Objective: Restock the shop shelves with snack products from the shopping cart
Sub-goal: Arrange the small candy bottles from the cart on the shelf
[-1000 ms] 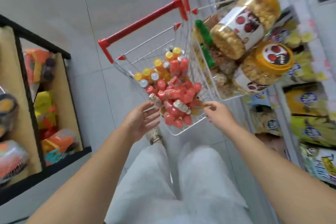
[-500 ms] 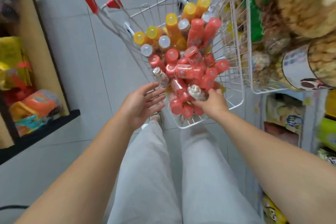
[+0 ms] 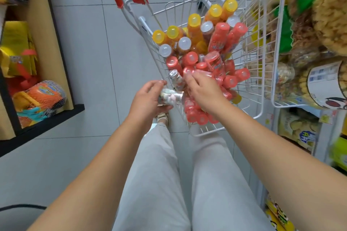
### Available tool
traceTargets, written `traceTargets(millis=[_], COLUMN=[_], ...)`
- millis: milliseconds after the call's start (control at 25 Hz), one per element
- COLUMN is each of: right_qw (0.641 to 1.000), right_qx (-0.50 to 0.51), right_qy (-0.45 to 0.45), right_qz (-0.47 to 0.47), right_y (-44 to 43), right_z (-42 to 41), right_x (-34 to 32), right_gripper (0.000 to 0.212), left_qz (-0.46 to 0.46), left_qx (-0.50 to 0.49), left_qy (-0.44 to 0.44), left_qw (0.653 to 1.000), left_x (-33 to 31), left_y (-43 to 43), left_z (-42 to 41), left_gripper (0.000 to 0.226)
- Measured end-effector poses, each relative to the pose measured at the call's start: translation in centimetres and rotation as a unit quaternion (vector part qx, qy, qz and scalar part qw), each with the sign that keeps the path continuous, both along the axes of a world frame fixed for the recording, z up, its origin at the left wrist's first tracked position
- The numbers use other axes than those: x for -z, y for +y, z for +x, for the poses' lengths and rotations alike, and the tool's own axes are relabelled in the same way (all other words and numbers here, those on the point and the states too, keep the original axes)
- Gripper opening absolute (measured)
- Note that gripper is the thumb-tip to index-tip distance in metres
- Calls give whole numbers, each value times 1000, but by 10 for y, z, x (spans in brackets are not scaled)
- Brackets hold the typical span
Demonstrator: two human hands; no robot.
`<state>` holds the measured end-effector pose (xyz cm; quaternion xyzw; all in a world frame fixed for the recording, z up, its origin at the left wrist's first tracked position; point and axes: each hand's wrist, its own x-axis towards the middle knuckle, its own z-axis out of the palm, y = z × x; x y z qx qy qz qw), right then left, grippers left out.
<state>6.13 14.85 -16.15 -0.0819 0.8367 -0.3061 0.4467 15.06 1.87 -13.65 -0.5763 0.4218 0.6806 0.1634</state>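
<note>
- Head view: left hand [image 3: 148, 99] grasps a clear candy jar [image 3: 171, 97] at the shopping cart's [image 3: 210, 131] near-left edge.
- Right hand [image 3: 203, 92] reaches among pink tubes [image 3: 231, 81]; I cannot tell whether it grips one.
- Best to secure one tube before lifting.

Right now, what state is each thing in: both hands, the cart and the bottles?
left hand: grips the clear bottle.
clear bottle: held sideways at the cart's near edge.
right hand: fingers curled among the red-capped bottles; grip unclear.
red-capped bottles: capped, piled in a jumble.
yellow-capped bottles: capped, roughly upright.
wire cart: loaded with bottles.
</note>
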Motion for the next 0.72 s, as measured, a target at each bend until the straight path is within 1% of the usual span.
traceTargets(millis=[40, 80, 120, 200, 280, 360, 440, 520, 600, 680, 720], right_qw=[999, 997, 990, 964, 946, 948, 972, 993, 994, 982, 971], right_qx=[-12, -54, -119, -233, -275, -271, -197, -56, 80, 189, 232], right_qy=[35, 54, 58, 63, 81, 82, 78, 92, 74, 3, -40], right_qz=[9, 22, 40, 112, 153, 147, 103, 57, 22, -20, -43], right_y=[-9, -18, -26, -40, -48, -45, -33, -16, 1, 15, 19], right_z=[-4, -7, -7, -2, 0, -3, -5, -8, -9, -7, -2], right_x=[13, 26, 39, 58, 67, 65, 55, 32, 0, -31, -45], right_gripper=[21, 27, 39, 51, 47, 35, 28, 25, 22, 19, 18], left_qz=[-5, -5, -4, 3, 22, 56, 96, 131, 147, 150, 147], left_qx=[-20, -30, -34, -44, -65, -105, -148, -163, -175, -184, -178], left_qy=[-7, -12, -17, -16, -2, 7, 16, 30, 52, 66, 62], left_qw=[1000, 999, 999, 999, 998, 993, 984, 977, 972, 969, 971], left_x=[1, 4, 5, 8, 9, 8, 6, 4, 2, 1, 2], left_y=[-7, -14, -20, -28, -32, -35, -36, -34, -32, -27, -23], left_z=[3, 6, 9, 12, 12, 11, 9, 8, 5, 2, 0], left_gripper=[14, 15, 16, 17, 17, 15, 13, 12, 13, 19, 26])
